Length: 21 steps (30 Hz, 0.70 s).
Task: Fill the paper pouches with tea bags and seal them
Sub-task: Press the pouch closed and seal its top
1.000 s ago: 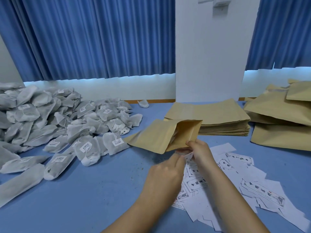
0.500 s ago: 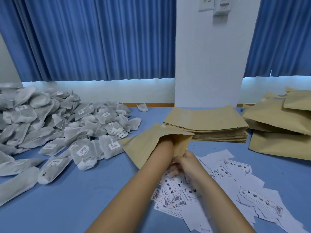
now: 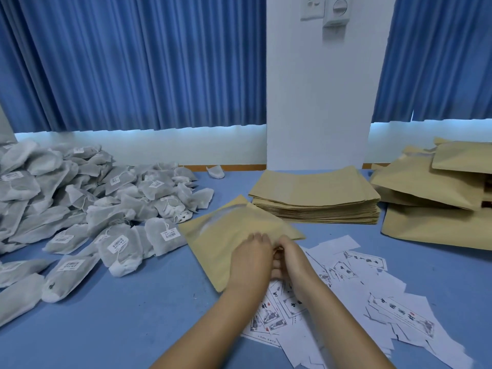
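**Pouch position.** The paper pouch (image 3: 226,241) lay flat on the blue table (image 3: 119,315), between the heap of tea bags (image 3: 93,203) on the left and the printed slips (image 3: 372,296) on the right. It was turned diagonally. One corner pointed away, toward the stack of flat pouches (image 3: 316,198), and the opposite corner pointed back toward the person. The hands covered its near-right edge, so its long axis could not be told with certainty.

**Hands.** The left hand (image 3: 250,265) lay palm-down on the pouch, with its fingers curled over that near-right edge. The right hand (image 3: 291,259) met it there, its fingers (image 3: 277,262) curled in against the same edge, so both hands gripped the pouch.

**Surroundings.** Further pouches (image 3: 436,195) lay piled at the far right.
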Motion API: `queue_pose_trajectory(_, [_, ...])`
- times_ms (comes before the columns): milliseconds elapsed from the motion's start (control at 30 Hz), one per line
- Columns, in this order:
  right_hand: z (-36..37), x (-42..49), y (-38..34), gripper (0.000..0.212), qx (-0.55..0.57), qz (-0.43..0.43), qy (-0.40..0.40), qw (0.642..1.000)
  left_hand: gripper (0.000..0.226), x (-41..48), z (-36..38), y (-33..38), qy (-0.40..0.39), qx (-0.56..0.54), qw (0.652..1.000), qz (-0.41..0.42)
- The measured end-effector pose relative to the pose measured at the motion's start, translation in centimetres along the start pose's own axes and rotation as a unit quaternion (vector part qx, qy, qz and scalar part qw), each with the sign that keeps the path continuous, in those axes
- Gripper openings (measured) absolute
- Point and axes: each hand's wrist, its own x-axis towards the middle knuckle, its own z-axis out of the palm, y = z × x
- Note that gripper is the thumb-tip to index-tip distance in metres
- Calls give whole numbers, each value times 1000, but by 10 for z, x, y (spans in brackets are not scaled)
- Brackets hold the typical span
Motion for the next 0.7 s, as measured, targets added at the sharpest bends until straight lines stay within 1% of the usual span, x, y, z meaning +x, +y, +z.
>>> queue_pose_trajectory(67, [-4, 1, 0, 31, 5, 18, 28, 999, 49, -17, 11, 4, 37, -8, 999, 21])
queue_pose_trajectory(100, [-5, 2, 1, 33, -11, 11, 44, 999, 54, -23, 13, 7, 56, -29, 997, 37])
queue_pose_trajectory(133, [-6, 2, 1, 31, -26, -6, 60, 998, 52, -28, 16, 9, 83, -66, 992, 61])
queue_pose_trajectory(167, [-7, 1, 2, 29, -35, -25, 72, 996, 38, -32, 19, 7, 129, -99, 982, 100])
queue_pose_trajectory(200, [-7, 0, 1, 27, -35, -41, 75, 996, 16, -34, 23, 6, 173, -96, 968, 157])
queue_pose_trajectory(233, [-8, -1, -1, 24, -15, -53, 63, 996, 8, -35, 21, 8, 196, -97, 956, 197])
queue_pose_trajectory(267, [-9, -2, -4, 22, 23, -64, 42, 997, 21, -36, 20, 10, 189, -104, 956, 200])
queue_pose_trajectory(300, [-11, -3, -8, 20, 73, -79, 19, 994, 29, -37, 16, 11, 172, -110, 963, 178])
queue_pose_trajectory(333, [-13, -3, -12, 20, 117, -99, -3, 988, 32, -38, 12, 13, 118, -138, 974, 137])
queue_pose_trajectory(367, [-16, -3, -16, 19, 148, -125, -20, 981, 31, -37, 12, 15, 63, -195, 975, 87])
queue_pose_trajectory(400, [-18, -4, -19, 20, 175, -149, -36, 973, 32, -37, 14, 14, 11, -295, 955, 17])
queue_pose_trajectory(433, [-20, -4, -21, 22, 197, -169, -49, 964, 35, -36, 16, 13, -43, -423, 904, -52])
queue_pose_trajectory(467, [-21, -4, -22, 23, 214, -182, -58, 958, 34, -35, 15, 10, -84, -545, 826, -118])
queue_pose_trajectory(500, [-20, -4, -22, 24, 227, -192, -64, 953, 28, -32, 16, 5, -86, -619, 761, -172])
queue_pose_trajectory(533, [-19, -5, -23, 25, 242, -199, -69, 947, 20, -29, 20, 0, -76, -648, 728, -211])
queue_pose_trajectory(567, [-19, -4, -23, 25, 263, -209, -75, 939, 20, -27, 18, -3, -71, -657, 712, -237])
queue_pose_trajectory(600, [-19, -5, -24, 25, 282, -221, -83, 930, 29, -26, 17, -4, -69, -645, 717, -254])
queue_pose_trajectory(633, [-20, -6, -25, 26, 294, -230, -87, 924, 47, -24, 18, -3, -76, -627, 731, -258])
queue_pose_trajectory(667, [-21, -6, -26, 28, 300, -235, -85, 921, 66, -20, 18, 0, -85, -621, 736, -258])
queue_pose_trajectory(700, [-22, -5, -26, 30, 303, -237, -81, 920, 77, -15, 16, 5, -83, -637, 725, -249])
